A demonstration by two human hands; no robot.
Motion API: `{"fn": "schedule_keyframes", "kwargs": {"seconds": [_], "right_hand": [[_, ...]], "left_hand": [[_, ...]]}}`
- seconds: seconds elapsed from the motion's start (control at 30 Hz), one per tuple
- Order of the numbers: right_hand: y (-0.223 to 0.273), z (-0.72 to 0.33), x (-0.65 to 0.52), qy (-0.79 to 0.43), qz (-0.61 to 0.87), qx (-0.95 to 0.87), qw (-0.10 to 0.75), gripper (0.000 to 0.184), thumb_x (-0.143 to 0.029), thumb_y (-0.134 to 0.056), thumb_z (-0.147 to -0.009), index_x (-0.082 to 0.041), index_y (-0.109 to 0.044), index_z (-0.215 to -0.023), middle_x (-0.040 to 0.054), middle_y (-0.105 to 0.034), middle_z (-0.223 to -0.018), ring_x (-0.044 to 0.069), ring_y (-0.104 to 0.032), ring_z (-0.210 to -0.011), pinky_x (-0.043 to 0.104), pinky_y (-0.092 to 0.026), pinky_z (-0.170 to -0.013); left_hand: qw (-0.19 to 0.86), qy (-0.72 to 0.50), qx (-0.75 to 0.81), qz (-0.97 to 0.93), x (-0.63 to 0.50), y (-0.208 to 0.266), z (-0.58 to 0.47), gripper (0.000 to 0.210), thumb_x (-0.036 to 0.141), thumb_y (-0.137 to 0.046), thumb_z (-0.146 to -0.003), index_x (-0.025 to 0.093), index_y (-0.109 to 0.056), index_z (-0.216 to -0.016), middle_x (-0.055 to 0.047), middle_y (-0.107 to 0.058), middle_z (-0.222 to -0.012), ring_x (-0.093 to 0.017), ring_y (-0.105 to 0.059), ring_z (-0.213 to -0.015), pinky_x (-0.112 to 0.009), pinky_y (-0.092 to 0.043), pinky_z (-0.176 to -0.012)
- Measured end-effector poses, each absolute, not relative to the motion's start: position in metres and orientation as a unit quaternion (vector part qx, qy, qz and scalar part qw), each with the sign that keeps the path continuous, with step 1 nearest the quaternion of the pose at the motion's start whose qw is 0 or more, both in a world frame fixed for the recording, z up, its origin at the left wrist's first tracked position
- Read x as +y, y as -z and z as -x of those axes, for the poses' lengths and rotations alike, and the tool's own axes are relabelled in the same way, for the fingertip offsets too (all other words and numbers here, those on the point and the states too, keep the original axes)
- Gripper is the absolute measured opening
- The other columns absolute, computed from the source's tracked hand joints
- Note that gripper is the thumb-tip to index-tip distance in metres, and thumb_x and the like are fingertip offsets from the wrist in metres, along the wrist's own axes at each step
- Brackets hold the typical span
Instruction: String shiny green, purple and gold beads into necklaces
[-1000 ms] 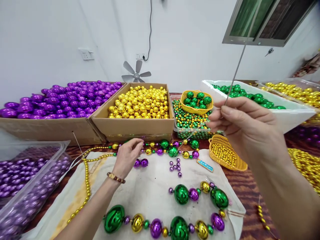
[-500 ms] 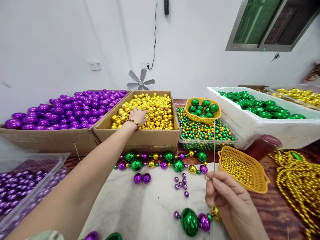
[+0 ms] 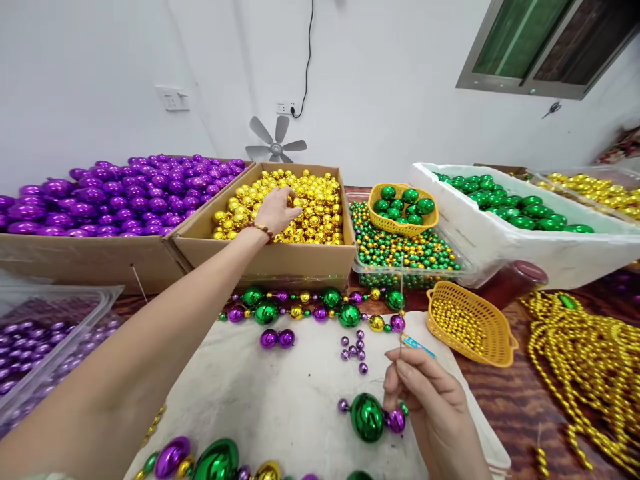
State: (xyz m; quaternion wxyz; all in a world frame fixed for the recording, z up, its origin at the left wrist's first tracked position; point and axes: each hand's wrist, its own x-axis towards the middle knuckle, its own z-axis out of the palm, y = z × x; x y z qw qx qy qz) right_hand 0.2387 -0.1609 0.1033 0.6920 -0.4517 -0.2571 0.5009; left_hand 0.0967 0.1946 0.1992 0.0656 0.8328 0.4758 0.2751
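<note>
We see the left hand (image 3: 277, 210) move from the strung beads (image 3: 349, 315) to the gold balls (image 3: 320, 215) in the cardboard box (image 3: 300, 264), shifting work there; can't tell if it grips one. Right hand (image 3: 431, 403), lowered, pinches an upright needle (image 3: 401, 343) above the cloth (image 3: 240, 387).

I have the left hand (image 3: 277, 211) over gold balls (image 3: 316, 217) in the cardboard box (image 3: 265, 262). In front of the box, my right hand (image 3: 433, 400) pinches a thin rod (image 3: 401, 307). Purple balls (image 3: 117, 203) sit left of the box.
</note>
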Motion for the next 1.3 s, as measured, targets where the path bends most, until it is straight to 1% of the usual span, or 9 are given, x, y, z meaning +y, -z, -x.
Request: {"fn": "schedule_keyframes", "kwargs": {"seconds": [0.03,0.1,0.17,0.23,0.3,0.57,0.97,1.13,1.3], "right_hand": [[-0.102,-0.237,-0.16,-0.497,0.457,-0.266,0.688,0.016,-0.031,-0.067,-0.085,-0.019,-0.069,-0.095,0.0019,-0.065,-0.069,0.012,-0.061,-0.056,0.021,-0.047,-0.055],[-0.098,-0.231,-0.16,-0.494,0.466,-0.28,0.678,0.017,-0.032,-0.065,-0.086,-0.018,-0.069,-0.095,0.0018,-0.065,-0.069,0.012,-0.061,-0.056,0.021,-0.047,-0.055],[-0.092,-0.219,-0.162,-0.496,0.475,-0.295,0.664,0.02,-0.034,-0.064,-0.087,-0.017,-0.068,-0.095,0.0024,-0.066,-0.068,0.012,-0.061,-0.056,0.021,-0.047,-0.055],[-0.083,-0.206,-0.166,-0.5,0.484,-0.308,0.648,0.024,-0.037,-0.063,-0.087,-0.015,-0.068,-0.095,0.003,-0.066,-0.066,0.012,-0.061,-0.055,0.021,-0.046,-0.055],[-0.072,-0.193,-0.172,-0.508,0.493,-0.315,0.632,0.027,-0.039,-0.063,-0.087,-0.014,-0.068,-0.094,0.0028,-0.065,-0.063,0.012,-0.061,-0.052,0.021,-0.045,-0.052],[-0.036,-0.164,-0.2,-0.517,0.516,-0.36,0.58,0.041,-0.05,-0.058,-0.087,-0.012,-0.067,-0.098,0.0006,-0.059,-0.054,0.012,-0.057,-0.045,0.021,-0.046,-0.047],[-0.021,-0.163,-0.207,-0.468,0.538,-0.425,0.558,0.038,-0.046,-0.05,-0.092,-0.013,-0.067,-0.098,0.0009,-0.058,-0.051,0.011,-0.054,-0.044,0.021,-0.044,-0.046],[-0.019,-0.158,-0.213,-0.452,0.555,-0.425,0.554,0.038,-0.047,-0.049,-0.092,-0.014,-0.068,-0.094,0.0006,-0.057,-0.049,0.011,-0.052,-0.042,0.02,-0.043,-0.045],[-0.019,-0.156,-0.219,-0.427,0.577,-0.44,0.539,0.037,-0.047,-0.049,-0.092,-0.016,-0.07,-0.091,0.0006,-0.056,-0.048,0.011,-0.051,-0.039,0.021,-0.042,-0.043]], "left_hand": [[0.13,-0.315,0.456,-0.822,0.175,-0.201,-0.096,0.034,0.029,-0.054,-0.086,0.015,-0.054,-0.116,-0.013,-0.061,-0.109,-0.023,-0.058,-0.099,-0.04,-0.044,-0.088],[0.417,-0.438,0.352,-0.714,0.129,-0.197,-0.091,0.028,0.026,-0.059,-0.084,0.015,-0.056,-0.109,-0.01,-0.062,-0.103,-0.019,-0.061,-0.092,-0.037,-0.048,-0.087],[0.646,-0.444,0.244,-0.571,0.077,-0.181,-0.081,0.02,0.023,-0.065,-0.081,0.016,-0.06,-0.099,-0.007,-0.063,-0.1,-0.018,-0.063,-0.091,-0.037,-0.049,-0.089],[0.768,-0.416,0.218,-0.436,0.031,-0.158,-0.066,0.017,0.025,-0.063,-0.084,0.016,-0.063,-0.098,-0.007,-0.064,-0.099,-0.018,-0.064,-0.09,-0.036,-0.051,-0.087],[0.818,-0.421,0.228,-0.318,-0.003,-0.133,-0.051,0.018,0.024,-0.061,-0.087,0.016,-0.064,-0.103,-0.006,-0.065,-0.098,-0.016,-0.064,-0.087,-0.033,-0.053,-0.084],[0.856,-0.431,0.248,-0.141,-0.051,-0.091,-0.025,0.014,0.019,-0.058,-0.089,0.011,-0.065,-0.098,-0.01,-0.067,-0.099,-0.017,-0.065,-0.086,-0.032,-0.054,-0.083],[0.805,-0.471,0.297,-0.206,-0.059,-0.087,-0.024,0.022,0.012,-0.062,-0.085,0.012,-0.065,-0.107,-0.01,-0.067,-0.107,-0.025,-0.064,-0.104,-0.039,-0.051,-0.099],[0.809,-0.485,0.304,-0.136,-0.059,-0.085,-0.025,0.016,0.016,-0.059,-0.088,0.011,-0.066,-0.102,-0.012,-0.068,-0.105,-0.022,-0.065,-0.101,-0.036,-0.054,-0.094],[0.831,-0.47,0.28,-0.098,-0.064,-0.09,-0.029,0.016,0.022,-0.057,-0.091,0.012,-0.066,-0.098,-0.01,-0.069,-0.098,-0.017,-0.067,-0.087,-0.032,-0.058,-0.083]]}}
